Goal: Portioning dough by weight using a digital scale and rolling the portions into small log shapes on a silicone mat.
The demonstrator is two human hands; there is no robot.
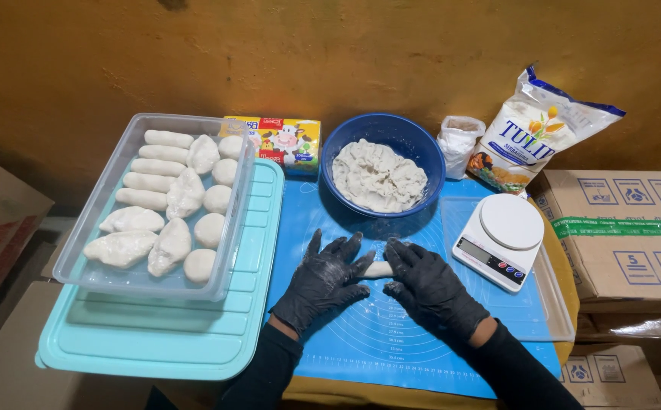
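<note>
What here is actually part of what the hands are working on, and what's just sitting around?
In use:
left hand and right hand, rolling a small dough piece
blue mat
blue bowl of dough
clear tray of shaped pieces

Lying about:
kitchen scale
flour bag
cardboard boxes

Open blue mat (391,334) between clear container (118,258), blue bowl (361,209) and scale (498,239).

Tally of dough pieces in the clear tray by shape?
In the clear tray:
Logs: 4
Round balls: 5
Folded, pointed pieces: 5
Total: 14
One more dough piece lies on the blue mat between the left hand and right hand.
</note>
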